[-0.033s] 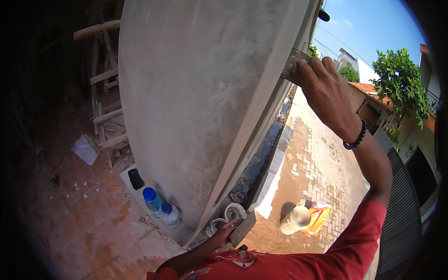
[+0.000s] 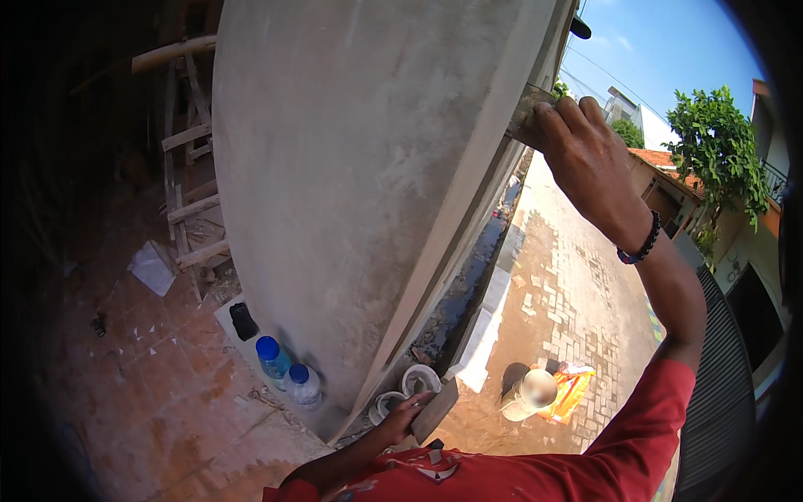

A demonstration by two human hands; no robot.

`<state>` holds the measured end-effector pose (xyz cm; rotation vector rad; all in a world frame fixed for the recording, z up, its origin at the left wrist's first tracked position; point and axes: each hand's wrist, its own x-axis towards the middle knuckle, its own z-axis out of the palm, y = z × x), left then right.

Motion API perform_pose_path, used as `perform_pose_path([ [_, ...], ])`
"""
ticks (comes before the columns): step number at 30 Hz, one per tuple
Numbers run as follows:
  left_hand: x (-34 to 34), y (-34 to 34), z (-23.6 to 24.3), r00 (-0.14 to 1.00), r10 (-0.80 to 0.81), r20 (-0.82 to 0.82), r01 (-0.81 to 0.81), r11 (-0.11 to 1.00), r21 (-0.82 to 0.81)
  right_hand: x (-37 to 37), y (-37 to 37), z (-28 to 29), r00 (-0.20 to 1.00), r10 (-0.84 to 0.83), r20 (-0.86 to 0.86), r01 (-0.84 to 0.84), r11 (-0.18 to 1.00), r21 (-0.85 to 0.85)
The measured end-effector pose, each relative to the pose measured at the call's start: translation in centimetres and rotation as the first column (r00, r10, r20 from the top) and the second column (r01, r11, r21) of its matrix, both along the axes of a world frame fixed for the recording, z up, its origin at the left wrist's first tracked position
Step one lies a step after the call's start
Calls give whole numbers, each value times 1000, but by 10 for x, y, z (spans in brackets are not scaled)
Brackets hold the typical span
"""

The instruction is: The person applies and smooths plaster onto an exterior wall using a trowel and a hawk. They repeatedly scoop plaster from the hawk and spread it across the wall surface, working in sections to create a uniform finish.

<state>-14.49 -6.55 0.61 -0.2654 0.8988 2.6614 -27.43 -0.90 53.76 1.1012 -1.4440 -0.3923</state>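
Note:
A grey plastered wall [image 2: 335,167] rises in front of me, and its narrow corner edge [image 2: 443,222] slants down toward the lower middle. High on the right, my right hand [image 2: 581,159] is closed around a flat, stained scraper [image 2: 525,115]. Its blade lies against the wall's corner edge. Low in the view, my left hand [image 2: 406,416] grips a flat, grey rectangular plate [image 2: 435,410], held apart from the wall; the fingers are partly hidden by the plate. Just beyond that hand stand two small whitish buckets, one [image 2: 420,381] beside the other [image 2: 386,406].
Two blue-capped bottles [image 2: 273,358] and a black object [image 2: 243,321] sit at the wall's foot. A wooden ladder-like frame [image 2: 188,213] stands left. Right of the wall run a drainage ditch [image 2: 468,280] and a paved lane [image 2: 577,293] with a pale bucket [image 2: 529,395] and an orange sack [image 2: 573,389].
My right hand and forearm have shifted very slightly up and to the right, with the scraper still at the corner edge. My left hand looks unmoved.

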Motion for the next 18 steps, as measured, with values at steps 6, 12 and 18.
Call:
perform_pose_path([
  [6, -2, -2, 4, 1000, 28, -7, -27, 998, 62, -15, 13, 115, 978, -152, -144, 129, 979, -160],
  [12, -4, -3, 7, 1000, -1, -13, 2, 992, 124, 51, -9, 141, 892, 48, 449, 203, 847, -492],
  [18, 2, -16, -1, 998, 59, -23, -56, 992, 111, -20, 29, 64, 542, 627, 559, -262, 758, -597],
])
